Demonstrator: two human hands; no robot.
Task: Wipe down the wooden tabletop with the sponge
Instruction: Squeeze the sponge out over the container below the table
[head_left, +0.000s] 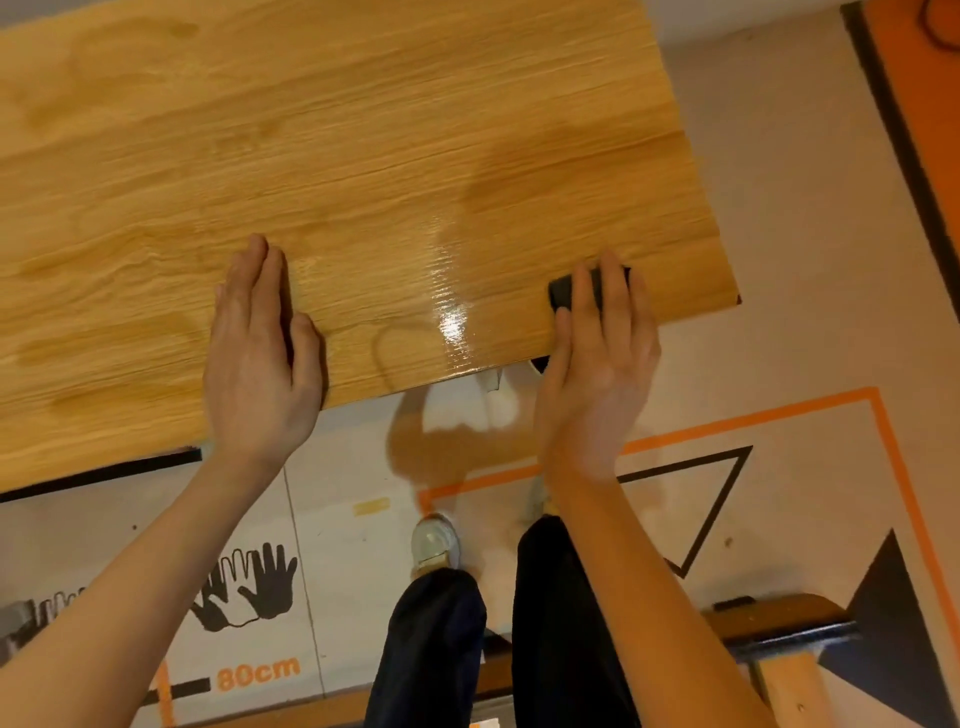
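1. The left hand (260, 343) lies flat on the worktop (156, 182) near its near edge, fingers (257, 270) straight and close together, holding nothing; it seems to steady the board.
2. The worktop is pale wood-grain with a glossy finish. Between the hands a wet sheen (452, 317) catches the light, and darker damp patches spread toward the far right, so that part appears already wiped.
3. The sponge (566, 288) sits at the near right corner of the worktop, under the right hand (597, 358). It is a small dark block, mostly covered.
4. The right hand's fingers lie nearly straight over the sponge's top, pressing it down rather than wrapping it.
5. Judging by its look, the sponge is light and soft and will squash under pressure; a flat press from above suits it, and it should slide easily on the wet gloss.
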